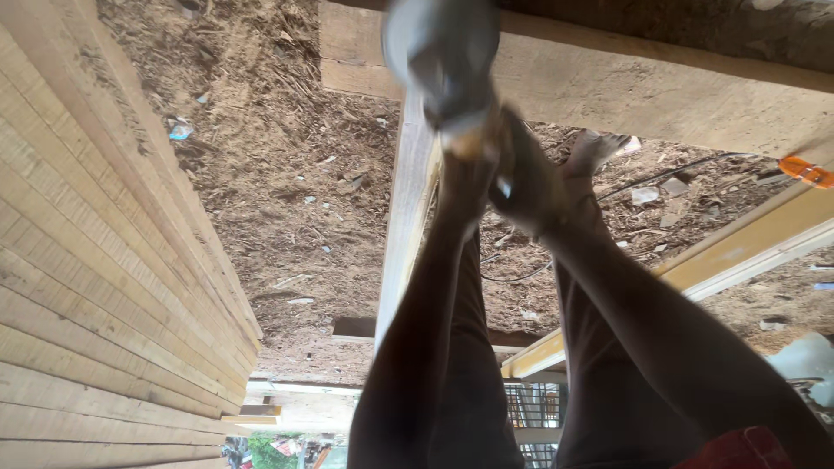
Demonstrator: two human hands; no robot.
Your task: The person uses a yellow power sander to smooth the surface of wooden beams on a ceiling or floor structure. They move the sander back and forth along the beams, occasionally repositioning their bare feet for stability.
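Holding: left hand (pixel 465 161) clamped on the blurred grey tool (pixel 439 52), which is raised over the top end of the plank (pixel 404 226).
Right hand (pixel 521 187): just right of the plank, touching the left hand; cannot tell its grip.
Surroundings: stacked boards (pixel 95 287) left of the plank, beam (pixel 625 95) right.
Progress: looks mid-work; no finished result visible on the plank.

The single head view looks steeply down, upside down, close over both arms toward the sawdust floor (pixel 287 174).
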